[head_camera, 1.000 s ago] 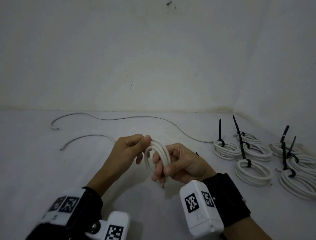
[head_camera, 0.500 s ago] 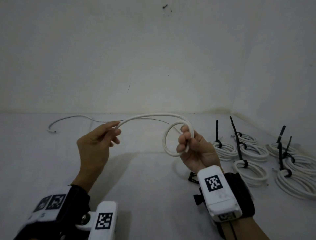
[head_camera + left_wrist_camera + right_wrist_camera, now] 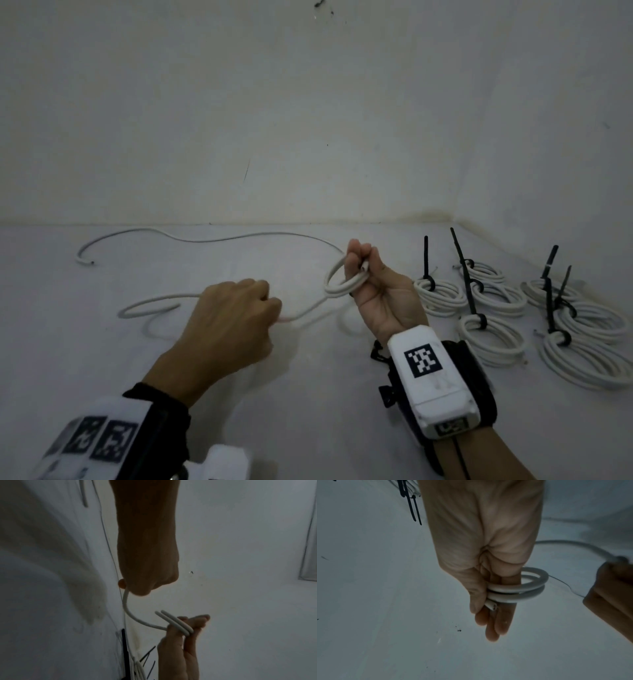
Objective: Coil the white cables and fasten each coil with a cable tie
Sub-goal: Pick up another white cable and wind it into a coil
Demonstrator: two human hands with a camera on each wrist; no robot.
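My right hand (image 3: 363,270) is raised palm toward me and pinches a small coil (image 3: 342,284) of white cable, two loops stacked. In the right wrist view the coil (image 3: 518,589) sits between thumb and fingers, and the cut cable end (image 3: 491,606) sticks out. From the coil the white cable (image 3: 308,308) sags leftward into my left hand (image 3: 263,301), which grips it in a fist, knuckles up. Beyond that fist the cable lies in a loose loop (image 3: 150,305) on the floor. The left wrist view shows the cable (image 3: 126,605) leaving the fist toward the coil (image 3: 175,622).
Several finished white coils with black cable ties (image 3: 442,294) (image 3: 489,335) (image 3: 589,359) lie on the floor at the right, near the corner wall. A second, thinner white cable (image 3: 191,240) runs along the back by the wall.
My left hand has dropped lower and moved right toward the coil, turning knuckles up. The cable arch between the hands now sags low. The coil shows two loops.
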